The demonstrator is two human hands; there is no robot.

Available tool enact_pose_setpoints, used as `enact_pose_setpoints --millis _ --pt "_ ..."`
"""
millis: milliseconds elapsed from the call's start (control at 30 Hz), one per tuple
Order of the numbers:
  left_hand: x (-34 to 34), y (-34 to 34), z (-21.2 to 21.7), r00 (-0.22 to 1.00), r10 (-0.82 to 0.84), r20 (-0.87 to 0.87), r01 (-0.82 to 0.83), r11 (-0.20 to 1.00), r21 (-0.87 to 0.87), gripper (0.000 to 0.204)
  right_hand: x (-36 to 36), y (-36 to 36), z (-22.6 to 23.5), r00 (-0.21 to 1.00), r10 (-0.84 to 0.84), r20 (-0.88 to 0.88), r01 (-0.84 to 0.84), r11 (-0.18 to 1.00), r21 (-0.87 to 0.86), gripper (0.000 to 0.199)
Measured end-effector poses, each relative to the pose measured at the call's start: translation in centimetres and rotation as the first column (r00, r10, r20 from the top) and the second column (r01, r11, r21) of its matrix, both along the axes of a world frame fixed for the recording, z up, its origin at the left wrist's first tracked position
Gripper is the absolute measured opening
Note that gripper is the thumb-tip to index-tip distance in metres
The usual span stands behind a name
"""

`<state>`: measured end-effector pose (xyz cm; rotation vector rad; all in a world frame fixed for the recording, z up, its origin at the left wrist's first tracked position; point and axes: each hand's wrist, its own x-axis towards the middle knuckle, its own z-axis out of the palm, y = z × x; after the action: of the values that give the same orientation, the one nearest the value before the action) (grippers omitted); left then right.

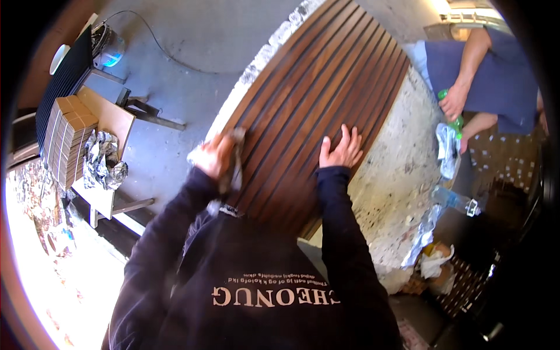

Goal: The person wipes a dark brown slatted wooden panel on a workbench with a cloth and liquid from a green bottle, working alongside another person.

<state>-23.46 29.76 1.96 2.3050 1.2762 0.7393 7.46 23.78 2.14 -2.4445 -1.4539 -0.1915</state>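
Observation:
A brown slatted wood panel (303, 87) with dark grooves lies lengthwise in front of me, stretching away toward the far side. At its left edge, my left hand (213, 156) is closed on a crumpled greyish rag (237, 154), which rests against the slats. My right hand (341, 150) lies on the panel nearer its right edge, fingers spread, holding nothing. Under the panel is a worktable with a whitish, stained top (391, 192). The near end of the panel is partly hidden by my dark sweatshirt.
At the right, another person's hand (455, 102) holds a green bottle (450, 111) beside a pale cloth (448, 149). A clear plastic bottle (455, 200) lies near the table's right edge. On the left, a stand holds stacked cardboard (70, 137) and crumpled paper (105, 160); a bucket (109, 49) stands beyond.

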Motion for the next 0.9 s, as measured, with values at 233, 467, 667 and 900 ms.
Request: enact_pose_setpoints --millis 233,467,667,900 --pt "6.0 7.1 0.1 0.996 0.089 0.015 -0.089 0.996 0.012 0.014 0.6 0.4 -0.6 0.993 0.017 -0.116 -0.016 1.000 0.008 0.059" --pt "4.8 5.6 0.7 0.998 0.023 -0.062 -0.016 0.994 0.106 0.016 0.2 0.4 -0.7 0.995 -0.015 -0.097 0.017 1.000 0.020 0.055" --pt "13.4 17.3 -0.5 0.999 0.027 -0.044 -0.022 0.994 0.109 0.011 0.0 0.8 -0.9 0.997 -0.036 -0.065 0.038 0.999 0.031 0.053" --pt "15.1 17.8 -0.6 0.997 0.007 -0.073 0.001 0.995 0.102 0.017 1.2 0.2 -0.6 0.995 -0.046 -0.087 0.048 0.999 0.023 0.055"
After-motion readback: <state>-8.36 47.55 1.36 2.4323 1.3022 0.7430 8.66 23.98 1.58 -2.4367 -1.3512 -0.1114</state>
